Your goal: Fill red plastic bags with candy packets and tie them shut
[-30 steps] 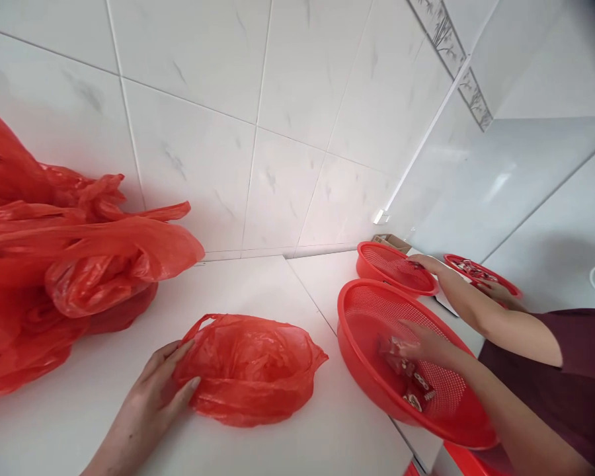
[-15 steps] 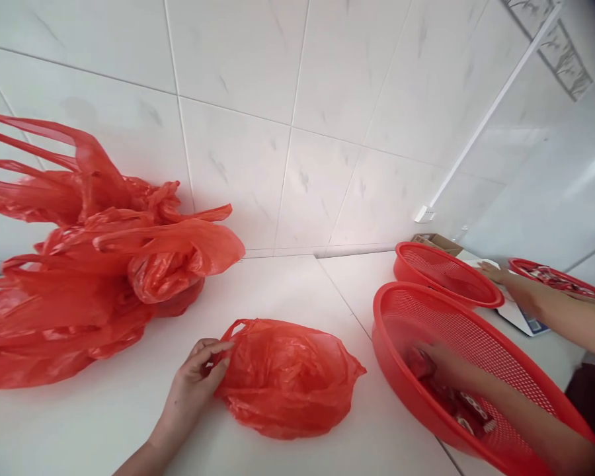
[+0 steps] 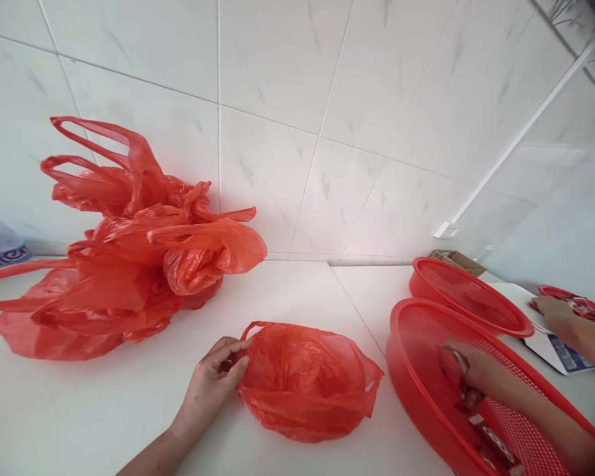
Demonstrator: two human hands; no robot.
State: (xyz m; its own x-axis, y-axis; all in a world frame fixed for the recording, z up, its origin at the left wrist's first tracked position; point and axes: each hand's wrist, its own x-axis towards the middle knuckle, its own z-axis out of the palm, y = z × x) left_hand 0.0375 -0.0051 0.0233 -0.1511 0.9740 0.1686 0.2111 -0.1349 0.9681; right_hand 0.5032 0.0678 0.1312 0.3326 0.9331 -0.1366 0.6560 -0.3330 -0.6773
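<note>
White table (image 3: 79, 410) bears open red bag (image 3: 310, 415) — pinched, right of left hand (image 3: 209, 383).

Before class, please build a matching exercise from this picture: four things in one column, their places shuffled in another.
Things
1. left hand
2. right hand
3. cardboard box
4. heaped red carrier bags

Places
A. beyond the smaller red mesh basket
B. at the rim of the open carrier bag
C. by the tiled wall, picture's left
D. inside the larger red mesh basket

Pairs: 1-B, 2-D, 3-A, 4-C
</note>
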